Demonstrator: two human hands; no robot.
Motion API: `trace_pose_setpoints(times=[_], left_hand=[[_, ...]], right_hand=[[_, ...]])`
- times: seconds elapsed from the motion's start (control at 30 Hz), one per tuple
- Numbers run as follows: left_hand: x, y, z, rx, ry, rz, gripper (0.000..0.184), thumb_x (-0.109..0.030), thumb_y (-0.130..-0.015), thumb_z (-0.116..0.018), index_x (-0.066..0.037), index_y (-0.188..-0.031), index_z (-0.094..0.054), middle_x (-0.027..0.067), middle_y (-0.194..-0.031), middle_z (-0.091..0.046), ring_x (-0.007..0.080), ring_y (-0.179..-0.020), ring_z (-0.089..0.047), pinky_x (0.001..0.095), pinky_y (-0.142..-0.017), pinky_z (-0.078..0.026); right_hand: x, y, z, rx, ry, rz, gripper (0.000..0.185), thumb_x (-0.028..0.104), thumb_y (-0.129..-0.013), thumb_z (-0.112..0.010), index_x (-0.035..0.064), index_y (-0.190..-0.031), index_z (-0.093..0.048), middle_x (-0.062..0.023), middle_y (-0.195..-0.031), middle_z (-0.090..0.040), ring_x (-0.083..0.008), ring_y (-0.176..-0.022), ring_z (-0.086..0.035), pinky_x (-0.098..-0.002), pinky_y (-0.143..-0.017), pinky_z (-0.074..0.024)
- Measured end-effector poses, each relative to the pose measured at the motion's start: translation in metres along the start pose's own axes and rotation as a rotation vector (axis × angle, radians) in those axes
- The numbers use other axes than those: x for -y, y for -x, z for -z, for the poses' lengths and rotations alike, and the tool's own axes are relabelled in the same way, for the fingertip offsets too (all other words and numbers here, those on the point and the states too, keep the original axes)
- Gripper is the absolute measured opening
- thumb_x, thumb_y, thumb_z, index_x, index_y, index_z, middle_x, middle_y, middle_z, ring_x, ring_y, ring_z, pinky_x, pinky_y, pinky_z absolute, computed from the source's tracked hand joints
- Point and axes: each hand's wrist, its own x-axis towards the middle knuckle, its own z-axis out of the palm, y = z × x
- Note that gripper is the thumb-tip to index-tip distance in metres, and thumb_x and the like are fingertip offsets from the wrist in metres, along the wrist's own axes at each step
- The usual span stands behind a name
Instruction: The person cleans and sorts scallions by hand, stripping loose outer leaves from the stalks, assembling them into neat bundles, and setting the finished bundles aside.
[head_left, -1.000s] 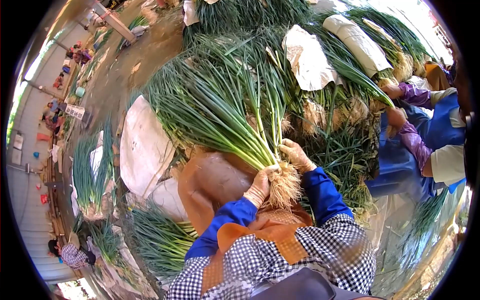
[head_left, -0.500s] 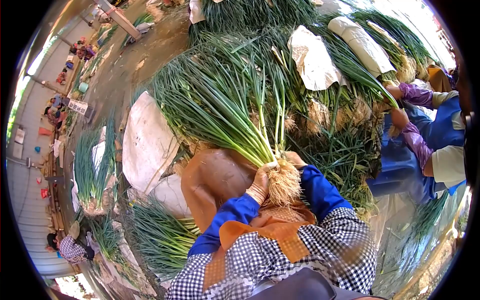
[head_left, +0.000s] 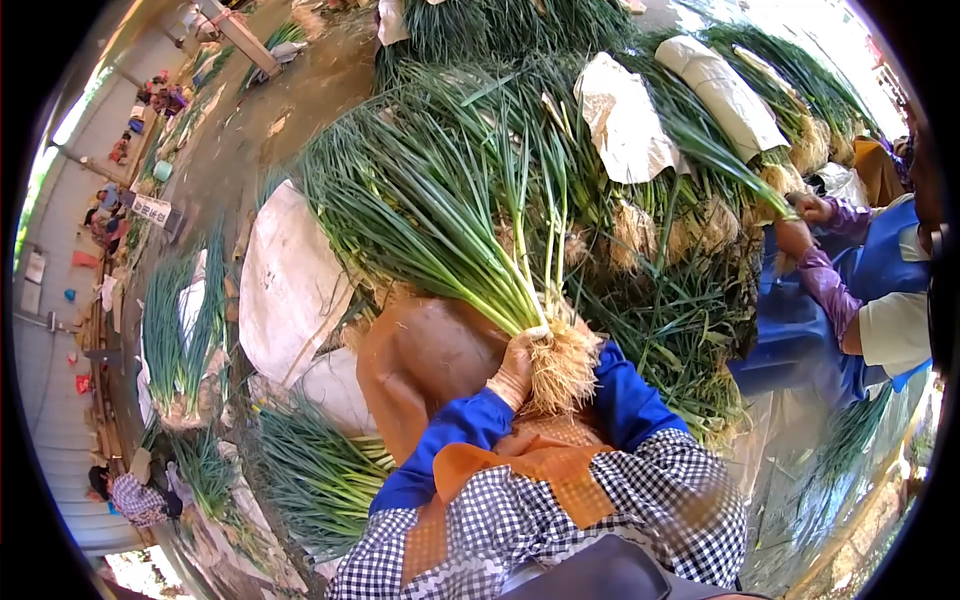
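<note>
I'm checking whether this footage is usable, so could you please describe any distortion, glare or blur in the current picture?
Head view: strong fisheye bending with black corners; head view: washed-out glare at top right and sheen on the ground at lower right; head view: onion bunch in the left hand fairly sharp, with a blurred brownish patch over the checked sleeve.

We wore bright blue sleeves (head_left: 455,448) on both forearms and, higher up, a black-and-white garment (head_left: 675,490) with small checks. Orange material (head_left: 575,465) crossed our front, sheer enough in places to show those checks. A creased, shiny brown covering (head_left: 430,350) was over our leg, smooth and darkly smudged on top.
</note>
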Motion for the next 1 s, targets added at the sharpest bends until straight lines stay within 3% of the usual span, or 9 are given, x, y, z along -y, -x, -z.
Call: trace_pose_setpoints(times=[0.1, 0.23, 0.33, 0.4, 0.63, 0.8, 0.87, 0.9, 1.0], left_hand=[[0.002, -0.006, 0.006, 0.001, -0.019, -0.05, 0.012, -0.014, -0.077, -0.056, -0.003, -0.079, -0.061, 0.0042, -0.073, -0.061, 0.0151, -0.069, -0.056, 0.0266, -0.07, -0.047], [0.007, -0.014, 0.015, 0.057, 0.022, -0.023, 0.025, -0.015, -0.075, -0.057, -0.001, -0.095, -0.059, 0.007, -0.077, -0.061, 0.0198, -0.07, -0.059, 0.0311, -0.071, -0.05], [0.005, -0.012, 0.01, 0.057, 0.026, -0.037, 0.027, -0.014, -0.075, -0.056, 0.0, -0.098, -0.058, 0.007, -0.076, -0.061, 0.0197, -0.07, -0.059, 0.0311, -0.07, -0.051], [0.005, -0.011, 0.006, 0.042, 0.021, -0.039, 0.028, -0.012, -0.076, -0.056, 0.001, -0.1, -0.058, 0.0067, -0.075, -0.06, 0.0192, -0.07, -0.059, 0.0311, -0.068, -0.051], [0.006, -0.016, 0.001, 0.044, 0.049, 0.007, 0.029, -0.009, -0.074, -0.056, 0.002, -0.101, -0.057, 0.0073, -0.077, -0.061, 0.019, -0.07, -0.059, 0.0305, -0.071, -0.05], [0.0, -0.013, 0.003, 0.077, 0.064, 0.053, 0.03, -0.01, -0.073, -0.058, 0.001, -0.101, -0.056, 0.0083, -0.078, -0.061, 0.0203, -0.07, -0.059, 0.0328, -0.073, -0.05], [0.003, -0.012, 0.004, 0.057, 0.106, 0.048, 0.025, -0.01, -0.073, -0.058, 0.0, -0.095, -0.059, 0.0064, -0.075, -0.06, 0.0189, -0.069, -0.058, 0.0301, -0.071, -0.05], [-0.001, -0.004, -0.005, 0.039, 0.108, 0.031, 0.021, -0.011, -0.073, -0.058, 0.0, -0.091, -0.059, 0.0065, -0.074, -0.061, 0.0184, -0.068, -0.058, 0.0299, -0.07, -0.05], [-0.005, 0.003, -0.007, 0.027, 0.118, -0.014, 0.018, -0.012, -0.074, -0.058, 0.0, -0.087, -0.06, 0.0066, -0.073, -0.061, 0.0176, -0.067, -0.058, 0.0296, -0.069, -0.05]], right_hand=[[0.023, -0.022, -0.003, 0.016, -0.462, -0.321, 0.042, 0.017, -0.091, -0.051, 0.0026, -0.129, -0.04, -0.0058, -0.098, -0.058, -0.0123, -0.081, -0.057, -0.0261, -0.07, -0.0498], [0.042, -0.033, 0.024, 0.01, 0.009, -0.115, 0.041, 0.012, -0.087, -0.05, 0.0024, -0.127, -0.044, -0.0043, -0.093, -0.061, -0.0117, -0.073, -0.058, -0.0246, -0.066, -0.0499], [0.01, -0.05, 0.037, -0.537, 0.73, 0.129, 0.027, 0.013, -0.085, -0.055, 0.0025, -0.11, -0.054, -0.0016, -0.079, -0.062, -0.01, -0.066, -0.056, -0.0237, -0.062, -0.0479], [0.027, -0.035, 0.017, -0.753, 1.082, 0.089, 0.021, 0.017, -0.082, -0.051, 0.0097, -0.1, -0.06, -0.0124, -0.084, -0.065, -0.0254, -0.077, -0.063, -0.0355, -0.07, -0.0487], [0.042, -0.033, 0.021, -0.845, 1.375, 0.01, 0.019, 0.021, -0.077, -0.057, 0.019, -0.095, -0.064, -0.015, -0.078, -0.064, -0.031, -0.076, -0.062, -0.0383, -0.068, -0.0488], [0.068, -0.027, -0.001, -0.685, 1.666, 0.185, 0.013, 0.022, -0.073, -0.061, 0.0149, -0.084, -0.064, -0.0115, -0.082, -0.065, -0.0284, -0.078, -0.063, -0.0393, -0.069, -0.0484], [0.082, -0.024, -0.002, -0.251, 1.919, 0.672, 0.014, 0.022, -0.073, -0.06, 0.011, -0.081, -0.064, -0.0104, -0.106, -0.06, -0.0283, -0.105, -0.05, -0.0387, -0.088, -0.0394], [0.075, -0.028, -0.003, -0.128, 1.789, 0.778, 0.014, 0.019, -0.075, -0.059, 0.009, -0.083, -0.064, -0.0147, -0.112, -0.056, -0.0315, -0.11, -0.044, -0.0374, -0.094, -0.0345], [0.047, -0.001, 0.002, 0.065, 0.544, -0.042, 0.024, 0.024, -0.084, -0.062, 0.0071, -0.101, -0.065, -0.0049, -0.098, -0.064, -0.0142, -0.09, -0.057, -0.0275, -0.078, -0.0447]])
